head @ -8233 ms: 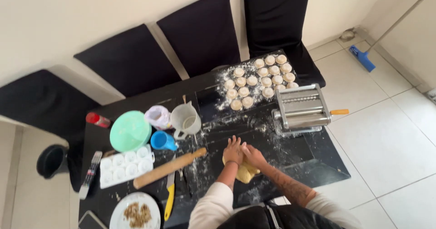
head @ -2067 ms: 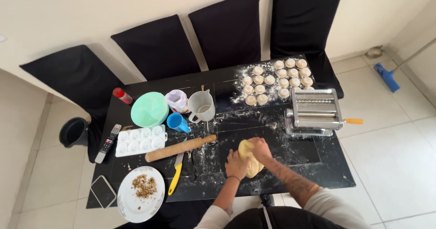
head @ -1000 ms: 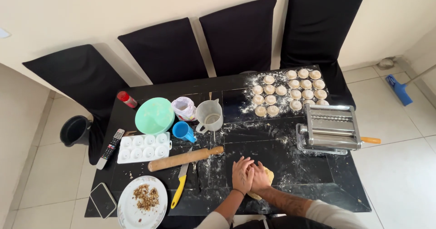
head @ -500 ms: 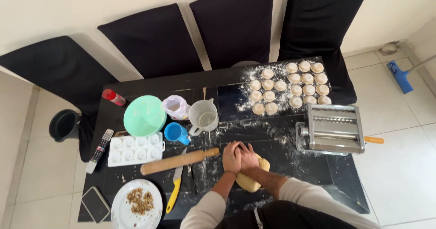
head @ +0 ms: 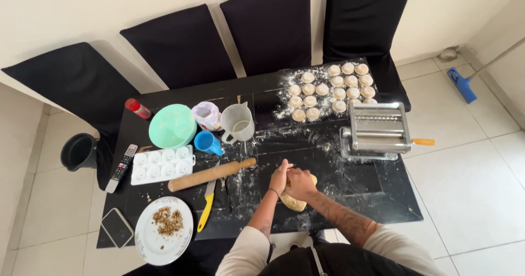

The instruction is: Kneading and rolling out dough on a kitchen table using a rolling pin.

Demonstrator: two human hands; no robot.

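A lump of yellow dough (head: 296, 202) lies on the floured black table (head: 350, 194) near its front edge. My right hand (head: 300, 183) presses down on top of the dough. My left hand (head: 280, 178) sits against the right one, fingers curled over it and the dough's left side. Most of the dough is hidden under both hands.
A wooden rolling pin (head: 211, 175) and a yellow-handled knife (head: 206, 210) lie to the left. A metal pasta machine (head: 378, 130) stands at the right, several dough rounds (head: 330, 91) behind it. Left side: plate with filling (head: 163, 230), white mould tray (head: 162, 165), green bowl (head: 172, 126), blue cup (head: 208, 142), jug (head: 237, 123), phone (head: 117, 227), remote (head: 121, 167).
Both hands have stayed on the dough, kneading it; they shifted slightly over the lump. The camera view has swayed and moved closer.
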